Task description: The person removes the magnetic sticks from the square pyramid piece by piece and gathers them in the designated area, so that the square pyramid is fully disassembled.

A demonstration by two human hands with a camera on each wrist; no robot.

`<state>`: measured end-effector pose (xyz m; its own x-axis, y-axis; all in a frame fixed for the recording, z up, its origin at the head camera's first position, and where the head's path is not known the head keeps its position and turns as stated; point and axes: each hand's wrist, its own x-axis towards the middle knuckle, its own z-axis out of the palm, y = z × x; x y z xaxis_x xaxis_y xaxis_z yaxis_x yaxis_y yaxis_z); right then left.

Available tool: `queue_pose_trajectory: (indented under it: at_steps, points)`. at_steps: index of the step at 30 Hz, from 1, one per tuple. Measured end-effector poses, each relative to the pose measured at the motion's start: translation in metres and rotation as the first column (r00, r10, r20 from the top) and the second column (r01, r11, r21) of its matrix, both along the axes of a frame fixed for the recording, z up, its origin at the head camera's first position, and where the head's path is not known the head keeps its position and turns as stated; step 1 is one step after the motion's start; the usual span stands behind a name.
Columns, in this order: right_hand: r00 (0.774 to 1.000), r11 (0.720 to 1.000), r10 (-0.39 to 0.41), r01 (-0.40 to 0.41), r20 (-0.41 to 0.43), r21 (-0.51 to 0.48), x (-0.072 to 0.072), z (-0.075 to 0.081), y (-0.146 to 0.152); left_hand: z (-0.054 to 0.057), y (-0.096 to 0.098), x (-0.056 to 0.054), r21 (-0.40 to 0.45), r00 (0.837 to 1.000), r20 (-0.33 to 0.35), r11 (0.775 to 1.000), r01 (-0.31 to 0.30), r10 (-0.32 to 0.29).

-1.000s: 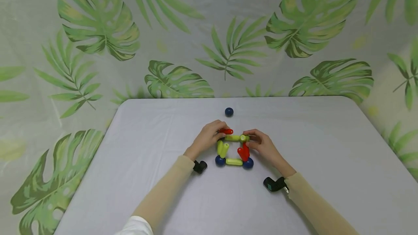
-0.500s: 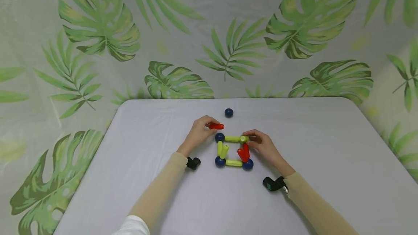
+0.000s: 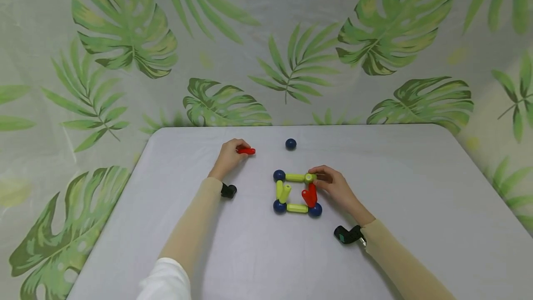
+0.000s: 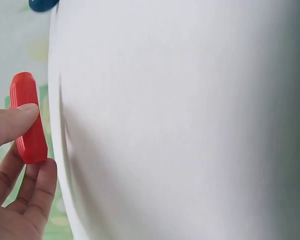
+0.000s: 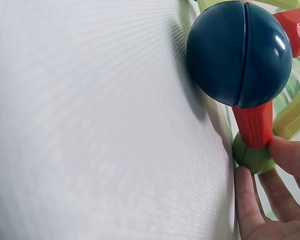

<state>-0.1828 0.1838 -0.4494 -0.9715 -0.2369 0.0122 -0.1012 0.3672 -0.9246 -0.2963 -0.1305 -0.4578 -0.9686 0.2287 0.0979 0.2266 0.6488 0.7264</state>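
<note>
My left hand (image 3: pixel 231 155) pinches a red rod (image 4: pixel 24 90) between thumb and fingers, off to the left of a square frame of rods and balls. The frame has blue balls (image 3: pixel 279 176) at three corners and a green ball (image 5: pixel 252 161) at the far right one. Yellow-green rods (image 3: pixel 297 208) form its near, far and left sides; a red rod (image 5: pixel 255 125) forms the right side. Another yellow-green rod (image 3: pixel 285 193) and another red rod (image 3: pixel 308 197) rise at a slant from the near corners. My right hand (image 3: pixel 338 190) holds the green ball with thumb and fingertips.
A loose blue ball (image 3: pixel 290 144) lies on the white-covered table (image 3: pixel 374 161), beyond the frame near the far edge. Behind the table hangs a leaf-print cloth (image 3: pixel 233 59). A black wrist camera (image 3: pixel 349 234) sits on the right forearm.
My left hand has moved from the frame's far left corner leftward and farther back, carrying the red rod, so that corner's blue ball now shows. My right hand stays at the green ball.
</note>
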Motion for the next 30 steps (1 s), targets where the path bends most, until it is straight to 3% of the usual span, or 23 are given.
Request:
queue_pose_trajectory:
  at_steps: [2,11,18,23,25,28,30]
  points:
    - [1.0,1.0,0.001,-0.001,0.002,0.004,0.004,0.007,-0.003,0.0,-0.004,-0.004,-0.021,1.0,0.018,1.0,-0.012,0.012]
    - [1.0,1.0,-0.003,0.003,0.017,0.011,0.006,0.012,-0.005,-0.001,-0.008,-0.016,-0.061,0.999,0.051,0.998,0.002,0.001]
    - [1.0,1.0,-0.008,0.008,0.026,0.014,0.005,0.011,-0.005,0.002,-0.01,-0.018,-0.048,0.997,0.077,0.999,0.017,-0.014]
    - [0.999,1.0,-0.009,0.009,0.034,0.008,0.006,0.013,-0.005,0.01,-0.009,-0.005,0.04,0.999,0.011,0.998,0.045,-0.045]
    - [0.999,1.0,-0.01,0.01,0.034,0.008,0.006,0.013,-0.004,0.014,-0.005,0.004,0.108,0.995,-0.023,0.99,0.095,-0.093]
    - [0.999,1.0,-0.005,0.005,0.032,0.006,0.006,0.013,-0.004,0.017,0.005,0.024,0.209,0.977,-0.035,0.954,0.215,-0.212]
    - [1.0,1.0,-0.004,0.004,0.029,0.003,0.006,0.012,-0.004,0.017,0.013,0.04,0.244,0.949,-0.028,0.918,0.312,-0.315]
